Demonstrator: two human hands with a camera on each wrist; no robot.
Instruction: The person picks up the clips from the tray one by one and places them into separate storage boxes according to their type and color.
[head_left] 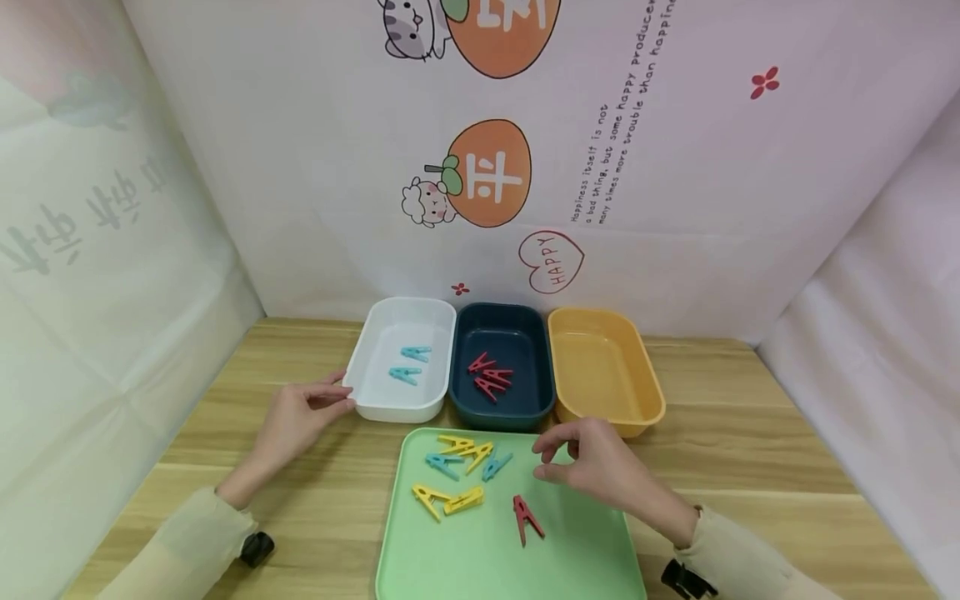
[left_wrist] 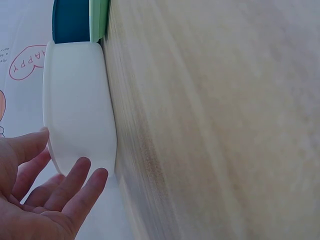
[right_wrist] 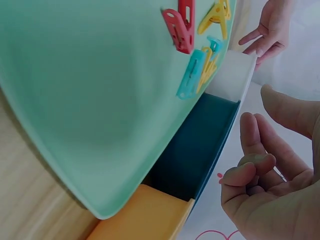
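Observation:
My left hand point(head_left: 298, 417) is at the left end of the white bin point(head_left: 397, 412), its thumb tip at the rim and its fingers loosely spread along the side. Two light blue clothespins point(head_left: 405, 375) lie in that bin. My right hand point(head_left: 592, 460) hovers over the upper right of the green tray point(head_left: 577, 567), fingers loosely bent, thumb apart from them, nothing held. On the tray lie several yellow clothespins point(head_left: 465, 499), two blue clothespins point(head_left: 444, 465) and a red clothespin point(head_left: 527, 520), which is below and left of my right hand.
Beside the white bin stands a dark blue bin point(head_left: 502, 321) with several red clothespins point(head_left: 491, 387) in it. A yellow bin point(head_left: 648, 392) adjoins it on the right. Behind the bins rises a printed white cloth point(head_left: 337, 183), at the back of the wooden table point(head_left: 750, 467).

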